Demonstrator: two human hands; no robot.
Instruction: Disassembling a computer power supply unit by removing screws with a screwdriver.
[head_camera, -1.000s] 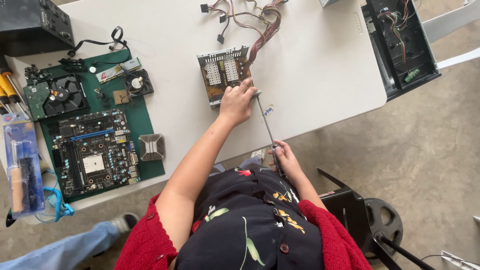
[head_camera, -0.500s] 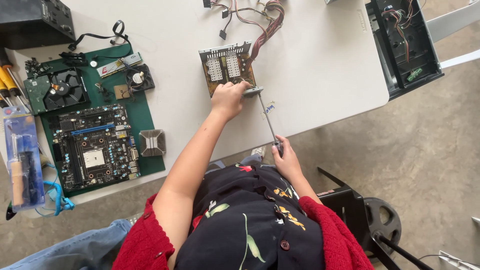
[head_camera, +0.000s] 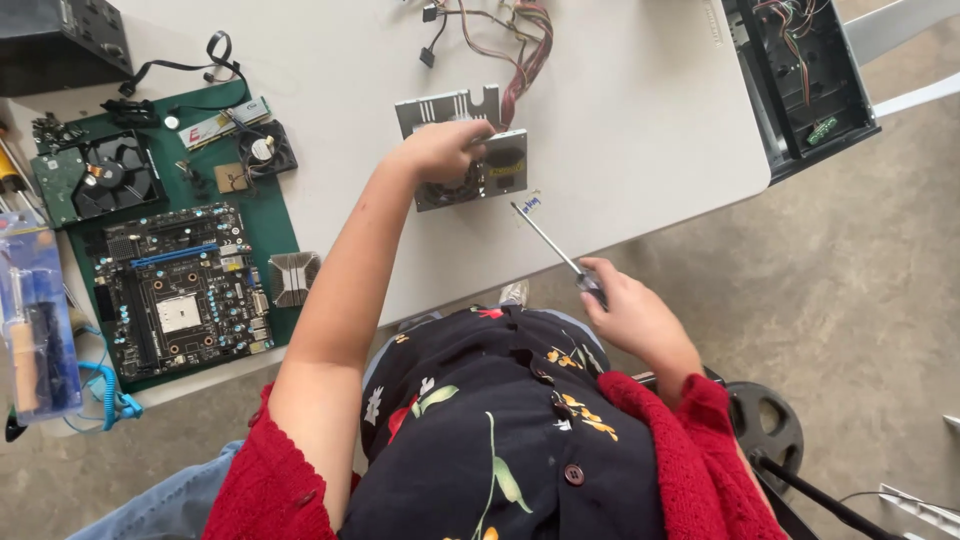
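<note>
Item: grey metal power supply unit (head_camera: 470, 160), upper centre of the frame, lying on the white table (head_camera: 640, 130) with its fan face towards the camera and a bundle of coloured wires (head_camera: 515, 45) trailing off the top edge. The left hand (head_camera: 440, 148) lies over its upper left corner, fingers curled down on the casing, gripping it to steady or tip it. The right hand (head_camera: 630, 312), at centre right below the table edge, is closed round the handle of a long screwdriver (head_camera: 555, 248), whose shaft slants up and left, the tip resting just beside the unit's lower right corner and apart from it. Step in hand, by judgement: positioning the unit for work on a casing screw; the next move would call for the tip to be seated square in a screw head while the left hand keeps the box from sliding. Surface: at left a green mat (head_camera: 270, 215) carries a black motherboard (head_camera: 180, 290), a round cooling fan (head_camera: 105, 180), a smaller fan (head_camera: 262, 150) and a ribbed heat sink (head_camera: 293, 277); a blue tool packet (head_camera: 35, 320) lies at far left. Room: an open black computer case (head_camera: 800, 80) at upper right, a bare concrete floor (head_camera: 880, 250), and a black wheel (head_camera: 768, 425) at lower right.
</note>
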